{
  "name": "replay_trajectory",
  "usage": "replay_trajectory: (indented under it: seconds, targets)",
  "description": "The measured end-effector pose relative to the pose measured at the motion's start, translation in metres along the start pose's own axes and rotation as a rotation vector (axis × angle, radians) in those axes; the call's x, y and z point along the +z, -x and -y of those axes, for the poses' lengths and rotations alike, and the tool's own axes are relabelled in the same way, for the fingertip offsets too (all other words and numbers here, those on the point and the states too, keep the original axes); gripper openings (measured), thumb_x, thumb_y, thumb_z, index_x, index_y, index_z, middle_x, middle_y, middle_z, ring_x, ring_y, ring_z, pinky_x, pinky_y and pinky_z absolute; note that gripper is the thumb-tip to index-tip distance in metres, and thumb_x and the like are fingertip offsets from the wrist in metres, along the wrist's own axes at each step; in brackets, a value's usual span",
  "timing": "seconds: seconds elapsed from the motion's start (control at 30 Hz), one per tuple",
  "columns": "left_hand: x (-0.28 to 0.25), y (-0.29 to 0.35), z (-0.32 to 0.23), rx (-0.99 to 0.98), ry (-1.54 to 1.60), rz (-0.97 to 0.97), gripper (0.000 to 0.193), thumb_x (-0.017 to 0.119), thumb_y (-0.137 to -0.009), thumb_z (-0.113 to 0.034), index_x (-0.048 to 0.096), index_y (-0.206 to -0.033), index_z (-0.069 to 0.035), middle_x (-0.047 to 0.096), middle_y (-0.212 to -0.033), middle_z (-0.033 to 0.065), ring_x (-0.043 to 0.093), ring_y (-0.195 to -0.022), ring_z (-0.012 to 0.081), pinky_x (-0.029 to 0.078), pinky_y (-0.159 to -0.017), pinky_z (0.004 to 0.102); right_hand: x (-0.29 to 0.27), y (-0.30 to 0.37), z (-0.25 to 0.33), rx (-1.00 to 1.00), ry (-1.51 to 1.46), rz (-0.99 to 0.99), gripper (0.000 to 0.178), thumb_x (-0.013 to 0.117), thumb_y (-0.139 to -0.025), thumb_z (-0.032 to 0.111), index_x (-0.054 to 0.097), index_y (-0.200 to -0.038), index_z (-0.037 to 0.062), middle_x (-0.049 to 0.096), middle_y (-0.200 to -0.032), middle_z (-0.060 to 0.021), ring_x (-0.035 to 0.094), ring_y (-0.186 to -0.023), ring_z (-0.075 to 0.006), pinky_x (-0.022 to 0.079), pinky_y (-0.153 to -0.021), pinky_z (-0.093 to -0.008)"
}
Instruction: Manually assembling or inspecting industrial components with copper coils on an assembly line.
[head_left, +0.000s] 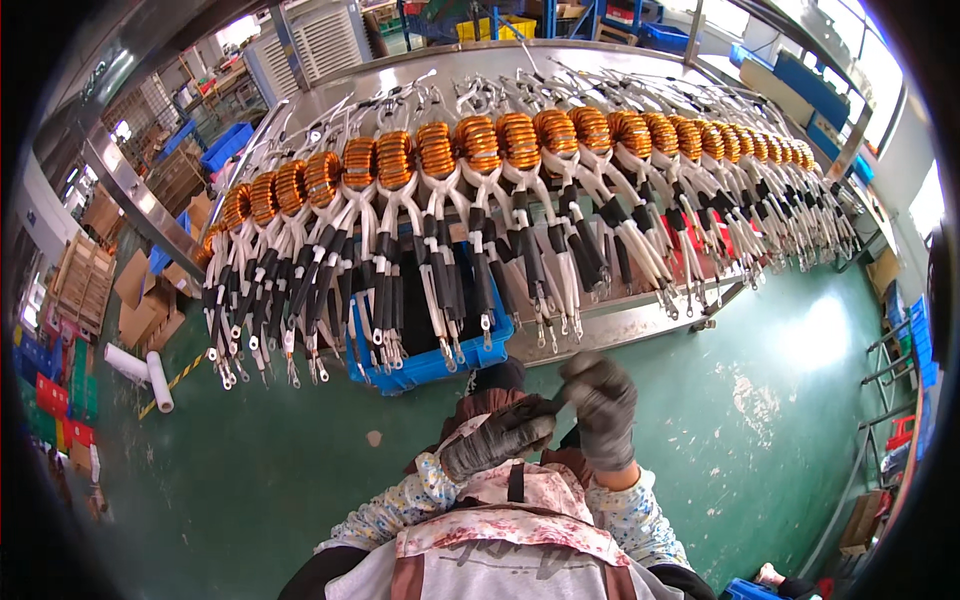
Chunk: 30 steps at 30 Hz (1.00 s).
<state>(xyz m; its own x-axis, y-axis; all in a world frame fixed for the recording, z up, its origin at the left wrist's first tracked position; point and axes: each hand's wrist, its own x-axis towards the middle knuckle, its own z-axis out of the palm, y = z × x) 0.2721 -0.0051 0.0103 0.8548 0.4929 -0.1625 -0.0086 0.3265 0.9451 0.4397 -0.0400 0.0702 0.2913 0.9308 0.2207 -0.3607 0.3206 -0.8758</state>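
In front of my body, both gloved hands are raised close together. My left hand (500, 438), in a dark grey glove, has its fingers closed. A small dark piece (561, 399) shows between its fingertips and my other hand; its kind is too small to tell. My right hand (602, 412) has curled fingers, somewhat blurred, and whatever they hold is hidden. Beyond my hands, a long row of copper-wound ring coils (518, 140) lies along a metal table (390, 82). White-sleeved leads with black tubing (440, 285) and ring terminals hang over its near edge.
A blue crate (430, 372) stands under the hanging leads. Something red (690, 235) shows behind leads further right. White rolls (158, 382) and cardboard boxes (150, 305) are on the left. Metal racking (885, 375) runs along the right side of the green floor (750, 420).
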Motion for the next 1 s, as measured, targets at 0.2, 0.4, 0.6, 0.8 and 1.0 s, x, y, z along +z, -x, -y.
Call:
replay_trajectory:
  seconds: [0.2, 0.4, 0.6, 0.8, 1.0]
  targets:
    - [-0.02, 0.008, 0.032, -0.089, -0.469, -0.003, 0.033, 0.042, -0.091, -0.016, 0.04, -0.123, -0.005, 0.05, -0.112, 0.0016, 0.046, -0.109, 0.0108, 0.038, -0.092, 0.0234, -0.02, -0.051, 0.017, 0.025, -0.136, -0.19, 0.01, 0.056, -0.083, 0.011, 0.054, -0.09, 0.0044, 0.054, -0.078, -0.0036, 0.049, -0.055, -0.0088, 0.035, -0.041, -0.0195]
    - [0.0, 0.013, -0.011, -0.032, 0.19, -0.066, 0.019, 0.047, -0.091, -0.022, 0.053, -0.107, -0.013, 0.047, -0.066, -0.0034, 0.035, -0.05, 0.0033, 0.025, -0.042, 0.0172, -0.045, -0.084, -0.028, -0.069, 0.23, -0.326, 0.012, 0.057, -0.086, 0.015, 0.057, -0.088, 0.0035, 0.054, -0.059, 0.0, 0.044, -0.045, -0.0046, 0.033, -0.04, -0.0186]
    - [0.005, 0.013, -0.023, -0.019, 0.139, -0.14, 0.02, 0.051, -0.089, -0.027, 0.05, -0.078, -0.01, 0.047, -0.06, -0.0025, 0.036, -0.045, 0.0039, 0.027, -0.04, 0.0187, -0.078, -0.106, -0.029, -0.123, 0.369, -0.569, 0.01, 0.058, -0.083, 0.012, 0.059, -0.087, 0.0028, 0.056, -0.063, -0.0005, 0.047, -0.05, -0.0056, 0.037, -0.044, -0.0215]
    - [-0.002, 0.017, -0.002, -0.081, 0.182, -0.115, 0.021, 0.05, -0.09, -0.023, 0.054, -0.108, -0.013, 0.047, -0.069, -0.0045, 0.038, -0.054, 0.0031, 0.028, -0.045, 0.0171, -0.029, -0.062, 0.004, 0.101, 0.033, -0.295, 0.023, 0.053, -0.088, 0.021, 0.06, -0.099, 0.0019, 0.051, -0.065, 0.0033, 0.04, -0.051, -0.0026, 0.032, -0.044, -0.0182]
    - [0.006, 0.008, 0.005, -0.097, 0.15, -0.143, 0.027, 0.052, -0.089, -0.029, 0.054, -0.11, -0.012, 0.046, -0.068, -0.0049, 0.039, -0.055, 0.0035, 0.03, -0.046, 0.0167, -0.017, -0.064, -0.013, -0.023, 0.347, -0.413, 0.026, 0.052, -0.089, 0.024, 0.059, -0.104, 0.0035, 0.048, -0.065, 0.0043, 0.042, -0.053, -0.0032, 0.035, -0.045, -0.0191]
